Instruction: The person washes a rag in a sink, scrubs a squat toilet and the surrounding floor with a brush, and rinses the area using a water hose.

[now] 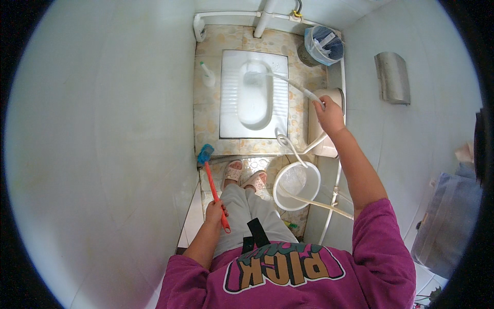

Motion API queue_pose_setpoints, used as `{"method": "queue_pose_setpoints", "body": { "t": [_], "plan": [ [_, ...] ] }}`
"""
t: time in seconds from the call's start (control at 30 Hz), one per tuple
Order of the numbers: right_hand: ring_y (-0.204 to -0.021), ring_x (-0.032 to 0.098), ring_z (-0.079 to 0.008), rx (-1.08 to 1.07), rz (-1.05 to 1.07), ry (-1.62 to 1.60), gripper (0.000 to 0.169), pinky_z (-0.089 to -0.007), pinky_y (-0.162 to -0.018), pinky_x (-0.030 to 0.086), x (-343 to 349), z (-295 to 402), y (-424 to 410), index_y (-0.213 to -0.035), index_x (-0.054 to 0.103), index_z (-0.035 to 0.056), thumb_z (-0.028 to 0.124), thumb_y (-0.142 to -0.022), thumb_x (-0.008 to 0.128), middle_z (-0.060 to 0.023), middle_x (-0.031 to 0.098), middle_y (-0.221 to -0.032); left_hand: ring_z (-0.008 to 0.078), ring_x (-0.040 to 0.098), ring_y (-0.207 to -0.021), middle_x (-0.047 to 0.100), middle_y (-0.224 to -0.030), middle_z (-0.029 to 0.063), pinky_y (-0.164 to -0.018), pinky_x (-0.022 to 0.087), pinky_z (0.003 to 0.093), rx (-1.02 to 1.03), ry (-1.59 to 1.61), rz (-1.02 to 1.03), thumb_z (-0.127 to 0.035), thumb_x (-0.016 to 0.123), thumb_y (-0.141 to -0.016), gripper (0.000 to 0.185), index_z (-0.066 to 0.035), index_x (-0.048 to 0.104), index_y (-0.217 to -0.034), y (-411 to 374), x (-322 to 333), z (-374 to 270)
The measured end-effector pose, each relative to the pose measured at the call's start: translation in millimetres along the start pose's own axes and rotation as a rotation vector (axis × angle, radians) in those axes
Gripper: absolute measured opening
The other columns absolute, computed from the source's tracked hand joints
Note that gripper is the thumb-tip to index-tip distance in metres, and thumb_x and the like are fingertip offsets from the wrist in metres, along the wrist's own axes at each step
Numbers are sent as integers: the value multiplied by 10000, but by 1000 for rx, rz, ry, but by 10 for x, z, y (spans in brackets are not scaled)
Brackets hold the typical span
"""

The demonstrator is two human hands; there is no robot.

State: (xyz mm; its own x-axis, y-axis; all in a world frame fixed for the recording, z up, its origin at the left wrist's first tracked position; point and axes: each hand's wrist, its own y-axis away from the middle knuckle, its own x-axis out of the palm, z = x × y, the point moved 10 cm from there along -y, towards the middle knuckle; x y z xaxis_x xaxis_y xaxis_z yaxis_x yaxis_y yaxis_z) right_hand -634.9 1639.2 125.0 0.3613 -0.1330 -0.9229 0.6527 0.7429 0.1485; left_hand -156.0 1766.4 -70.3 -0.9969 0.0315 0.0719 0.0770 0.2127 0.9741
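Note:
My left hand (pixel 216 212) grips the red handle of a scrub brush (pixel 211 177), whose blue bristle head hangs near the left wall. In my right hand (pixel 330 116) is a pale flexible hose (pixel 310 94), held out over the right side of a white squat toilet (pixel 254 96). Water streams from the hose end into the far part of the bowl. Behind my right hand stands a beige lidded bin (pixel 326 148). The hose loops back near the toilet's front corner and reaches a white bucket (pixel 276 192) holding some water.
A white bottle with a green tip (pixel 208 78) stands left of the toilet. At the back right is a lined waste basket (pixel 307 55). A step edge (pixel 254 155) crosses before my feet. Pipes (pixel 265 19) run along the walls; a metal paper holder (pixel 392 78) hangs at right.

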Motion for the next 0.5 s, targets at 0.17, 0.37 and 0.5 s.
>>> {"method": "queue_pose_setpoints", "body": {
  "t": [0.17,0.37,0.5],
  "plan": [
    [-656,545,-352,9,-245,-73,275,-390,-587,435,-369,-356,-48,-883,525,22,269,-764,518,-196,565,-724,151,430,-448,428,-616,53,-400,404,300,-11,-62,29,-166,456,-789,188,-28,400,-905,-51,-15,49],
    [-687,550,-348,116,-389,-110,299,-392,-603,439,-814,-427,-397,-862,531,21,303,-766,508,-197,567,-758,147,426,-459,424,-617,50,-410,408,293,-7,-91,44,-157,447,-791,172,-34,402,-902,-11,43,39],
    [-706,548,-352,94,-431,6,303,-405,-614,437,-877,-410,-666,-837,527,27,319,-760,500,-194,568,-765,146,431,-458,425,-606,46,-413,414,293,-2,-118,37,-163,445,-792,154,-40,406,-875,-6,57,62]
  ]
}}
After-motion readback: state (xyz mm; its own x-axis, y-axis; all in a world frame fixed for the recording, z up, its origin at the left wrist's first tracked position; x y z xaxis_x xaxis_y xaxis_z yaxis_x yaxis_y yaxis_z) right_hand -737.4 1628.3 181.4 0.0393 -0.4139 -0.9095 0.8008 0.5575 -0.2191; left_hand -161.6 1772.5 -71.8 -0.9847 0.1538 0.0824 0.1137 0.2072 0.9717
